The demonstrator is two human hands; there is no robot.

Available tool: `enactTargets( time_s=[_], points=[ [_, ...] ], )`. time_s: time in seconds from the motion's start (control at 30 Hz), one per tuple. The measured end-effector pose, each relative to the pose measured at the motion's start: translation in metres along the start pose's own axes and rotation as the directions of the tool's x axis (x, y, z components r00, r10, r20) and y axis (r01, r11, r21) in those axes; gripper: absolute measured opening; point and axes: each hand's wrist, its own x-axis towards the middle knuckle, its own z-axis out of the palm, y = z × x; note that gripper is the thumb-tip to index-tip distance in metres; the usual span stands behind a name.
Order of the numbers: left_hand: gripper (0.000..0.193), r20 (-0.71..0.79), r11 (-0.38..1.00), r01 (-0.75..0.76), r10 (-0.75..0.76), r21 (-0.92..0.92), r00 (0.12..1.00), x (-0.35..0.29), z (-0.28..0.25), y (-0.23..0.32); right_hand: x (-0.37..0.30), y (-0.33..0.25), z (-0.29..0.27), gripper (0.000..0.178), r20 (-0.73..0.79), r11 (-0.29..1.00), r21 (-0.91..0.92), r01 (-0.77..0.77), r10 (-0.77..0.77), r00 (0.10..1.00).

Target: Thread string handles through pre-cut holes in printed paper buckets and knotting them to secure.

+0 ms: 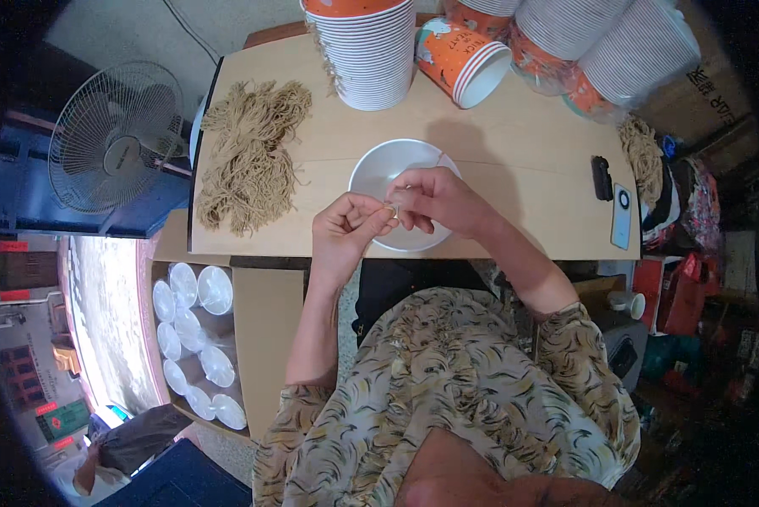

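My left hand [345, 226] and my right hand [440, 203] meet over a white-lined paper bucket [369, 169], whose open top faces me. Both hands are closed, and their fingertips pinch together at a thin pale cord [394, 213]; most of it is hidden by the fingers. A short strand shows at the bucket's far right rim. To the left, a loose heap of tan twine cords [248, 160] lies on the table.
Behind stand a tall stack of orange and white buckets [371, 63], a tipped orange bucket [455, 63] and bagged stacks [637, 59]. A phone [621, 216] and a black object [601, 177] lie right. A fan [117, 152] stands left, above a box of clear plastic cups [189, 329].
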Motion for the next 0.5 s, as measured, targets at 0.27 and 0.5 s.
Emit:
enactTargets(
  time_s=[0.27, 0.5],
  points=[
    [0.007, -0.013, 0.998, 0.008, -0.008, 0.057, 1.0, 0.0, 0.002, 0.003, -0.001, -0.007, 0.004, 0.009, -0.041, 0.986, -0.167, 0.015, -0.022, 0.999],
    [0.007, 0.011, 0.998, 0.045, -0.044, -0.048, 0.999, 0.001, 0.0, 0.003, 0.003, 0.014, 0.001, 0.01, -0.177, 0.962, -0.245, 0.125, -0.171, 0.969]
  ],
)
